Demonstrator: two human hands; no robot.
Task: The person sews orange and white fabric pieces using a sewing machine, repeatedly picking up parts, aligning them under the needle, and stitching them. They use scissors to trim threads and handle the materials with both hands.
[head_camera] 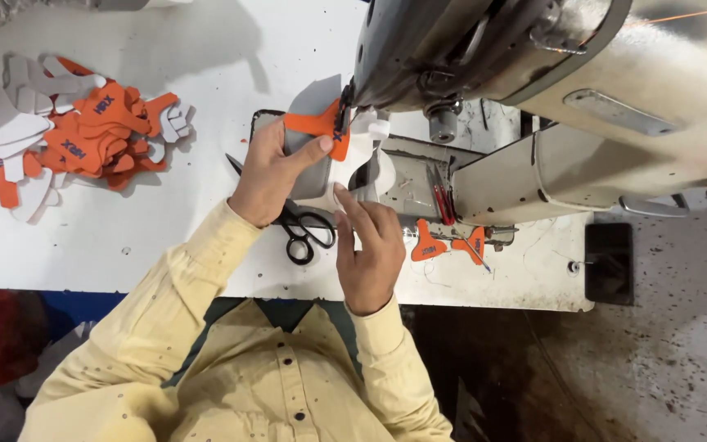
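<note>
My left hand pinches a grey fabric piece with an orange patch on it, thumb on top, right at the needle of the sewing machine. Just right of it, my right hand has its fingers on the lower edge of the same white and grey piece, steadying it against the machine bed. Black scissors lie on the table between my two wrists, partly hidden by them.
A heap of orange and white cut pieces lies on the white table at the left. Two loose orange patches rest in front of the machine. A red tool lies on the machine bed. Dirty floor lies to the right.
</note>
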